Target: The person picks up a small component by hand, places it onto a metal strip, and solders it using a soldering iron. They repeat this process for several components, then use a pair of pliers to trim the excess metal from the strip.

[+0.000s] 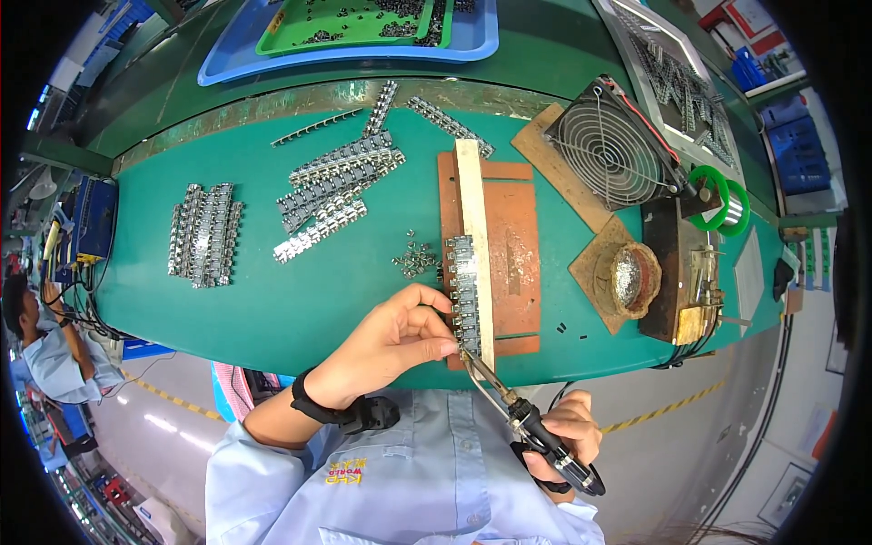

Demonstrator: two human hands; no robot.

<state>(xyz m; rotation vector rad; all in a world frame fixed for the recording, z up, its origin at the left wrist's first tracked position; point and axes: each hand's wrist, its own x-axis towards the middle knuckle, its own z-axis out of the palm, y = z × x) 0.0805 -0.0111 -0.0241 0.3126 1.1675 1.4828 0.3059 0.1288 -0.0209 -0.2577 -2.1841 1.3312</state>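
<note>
My right hand (565, 438) grips a soldering iron (538, 434) with a black handle and a thin feed tube along its shaft. Its tip meets the near end of a strip of small metal-and-grey components (465, 289). That strip lies along a pale wooden bar (472, 195) on a reddish-brown board (510, 259). At the strip's left side, my left hand (389, 341) has its fingers curled and thumb pressed in; whatever it pinches is too small to tell. Beside those fingers lies a small pile of loose metal parts (415, 256).
More component strips (207, 234) lie left and centre (336, 182) on the green mat. At right stand a fan (610, 143), a round bowl of shiny metal (627, 280), a green wire spool (722, 202) and a boxy metal fixture (668, 263). Trays (345, 65) sit behind. A person (59, 341) works far left.
</note>
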